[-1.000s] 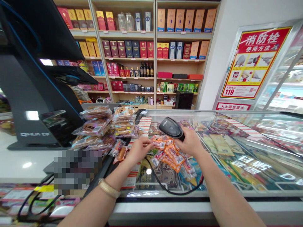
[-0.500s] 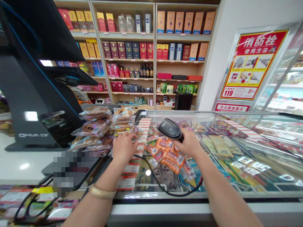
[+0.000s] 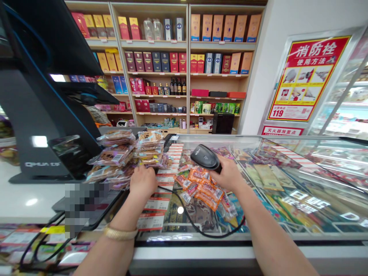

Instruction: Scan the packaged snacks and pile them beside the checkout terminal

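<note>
Left hand [image 3: 143, 181]: 1
Right hand [image 3: 227, 173]: 1
Scanner [image 3: 204, 156]: 1
Bracelet [image 3: 120, 233]: 1
Orange packets [image 3: 211, 188]: 5+, overlapping, exact no. unclear
Snack stacks [image 3: 113, 155]: 2, pcs. per stack can't tell
Big screen [image 3: 57, 34]: 1
Top shelf mid. [image 3: 161, 45]: 2 red/yel. boxes [image 3: 133, 28], 2 clear bottles [image 3: 148, 30], 2 blue/wht. boxes [image 3: 168, 30]
Top shelf rt. [image 3: 201, 45]: 6 orange/blue boxes [image 3: 218, 27]
2nd shelf mid. [image 3: 155, 75]: 7 boxes [image 3: 156, 62] (3 maroon, 2 navy, 2 red)
3rd shelf mid. [image 3: 161, 97]: 4 dk. bottles [image 3: 179, 87]
3rd shelf rt. [image 3: 198, 97]: 3 flat boxes [image 3: 218, 93]
Poster [image 3: 309, 76]: 1, w/ 6 pics [image 3: 290, 75]
Sm. sign [image 3: 281, 130]: 1, below poster
</note>
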Available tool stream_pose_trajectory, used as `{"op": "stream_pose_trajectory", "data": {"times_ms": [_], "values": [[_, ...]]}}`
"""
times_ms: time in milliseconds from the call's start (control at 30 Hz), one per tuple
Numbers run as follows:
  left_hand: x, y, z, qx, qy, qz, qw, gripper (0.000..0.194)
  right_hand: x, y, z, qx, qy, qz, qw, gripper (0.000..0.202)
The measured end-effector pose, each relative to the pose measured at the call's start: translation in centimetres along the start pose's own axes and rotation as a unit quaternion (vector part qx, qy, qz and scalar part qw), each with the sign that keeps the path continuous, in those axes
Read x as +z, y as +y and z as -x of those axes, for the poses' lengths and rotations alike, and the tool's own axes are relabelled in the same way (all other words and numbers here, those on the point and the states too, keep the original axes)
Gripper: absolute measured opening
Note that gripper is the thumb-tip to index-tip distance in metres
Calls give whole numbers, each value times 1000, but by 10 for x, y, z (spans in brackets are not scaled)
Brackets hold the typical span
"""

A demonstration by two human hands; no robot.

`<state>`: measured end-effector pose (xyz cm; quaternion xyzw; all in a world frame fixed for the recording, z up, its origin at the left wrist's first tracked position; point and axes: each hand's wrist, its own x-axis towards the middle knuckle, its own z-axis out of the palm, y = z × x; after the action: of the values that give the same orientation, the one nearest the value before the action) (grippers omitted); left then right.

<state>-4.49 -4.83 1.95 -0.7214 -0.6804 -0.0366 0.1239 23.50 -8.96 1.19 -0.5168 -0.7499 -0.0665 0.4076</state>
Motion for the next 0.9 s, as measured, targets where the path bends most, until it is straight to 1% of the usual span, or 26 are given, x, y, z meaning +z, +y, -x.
{"op": "stream_pose_trajectory", "data": {"times_ms": [100, 200, 267, 333, 367, 433, 533, 600, 667, 733, 767, 800, 833, 900], "values": [[2, -3, -2, 15, -5, 2, 1000, 30, 0, -1, 0, 1, 2, 0, 1000, 21], [5, -4, -3, 16, 4, 8, 1000, 24, 0, -2, 0, 2, -2, -6, 1000, 20], [6, -5, -4, 20, 28, 36, 999, 19, 0, -2, 0, 2, -7, -12, 1000, 20], [9, -4, -8, 35, 71, 114, 990, 18, 0, -2, 0, 3, -11, -17, 1000, 20], [10, -4, -10, 43, 97, 168, 980, 19, 0, -2, 0, 3, -12, -19, 1000, 21], [14, -4, -15, 45, 142, 289, 946, 18, 0, -3, 0, 0, -7, -21, 1000, 22], [17, -2, -20, 9, 159, 459, 874, 20, -1, -5, 0, -11, -3, -19, 1000, 21], [17, 1, -20, -21, 149, 564, 812, 25, -1, -6, 0, -18, -5, -14, 1000, 20], [15, 4, -18, -48, 127, 658, 740, 32, -1, -8, 0, -25, -10, -10, 1000, 18], [12, 8, -16, -69, 94, 730, 674, 39, -1, -9, 0, -35, -17, -13, 999, 18], [11, 10, -15, -73, 79, 753, 649, 42, -1, -10, 1, -41, -23, -18, 999, 19], [9, 12, -14, -72, 68, 770, 631, 45, -1, -11, 1, -48, -30, -26, 998, 20], [8, 13, -13, -67, 63, 780, 620, 47, -1, -12, 1, -53, -36, -34, 997, 22], [8, 15, -12, -48, 61, 786, 613, 48, -1, -14, 2, -65, -46, -46, 996, 23]]}}
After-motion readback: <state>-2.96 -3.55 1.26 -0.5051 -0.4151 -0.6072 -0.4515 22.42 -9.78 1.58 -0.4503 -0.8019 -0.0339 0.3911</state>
